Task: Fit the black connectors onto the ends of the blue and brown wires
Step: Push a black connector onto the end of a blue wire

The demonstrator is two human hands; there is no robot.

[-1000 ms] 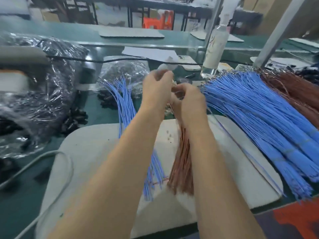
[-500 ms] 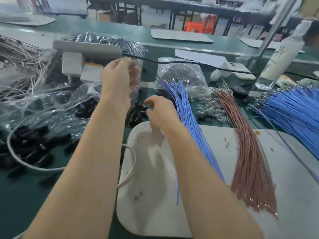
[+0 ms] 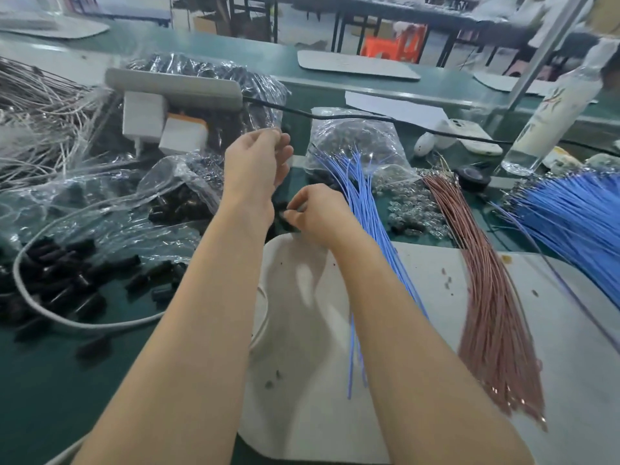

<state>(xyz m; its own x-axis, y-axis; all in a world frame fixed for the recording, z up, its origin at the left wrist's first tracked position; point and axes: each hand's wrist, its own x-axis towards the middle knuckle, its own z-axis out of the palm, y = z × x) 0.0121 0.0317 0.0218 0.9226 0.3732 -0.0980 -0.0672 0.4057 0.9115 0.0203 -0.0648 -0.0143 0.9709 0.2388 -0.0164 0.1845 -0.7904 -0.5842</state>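
Single head-worn wide-angle view, forward and down, close over the green bench [image 3: 50,380] beyond both forearms.

Workshop beyond my green bench [image 3: 235,52], evenly lit.
I see an orange stool [image 3: 391,48] behind the bench; dark-legged tables [image 3: 369,8] stand around the stool, a cardboard box [image 3: 206,24] well left of it, a slanted metal post [image 3: 543,62] right of it.

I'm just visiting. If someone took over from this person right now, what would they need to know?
Left hand: raised; unclear whether it holds anything.
Right hand: seems to pinch a connector just beyond the mat.
Blue wires and brown wires lie on the mat; loose connectors lie to the left.
Done: no fitted wire shows.
Left: fit connectors on the wire ends.
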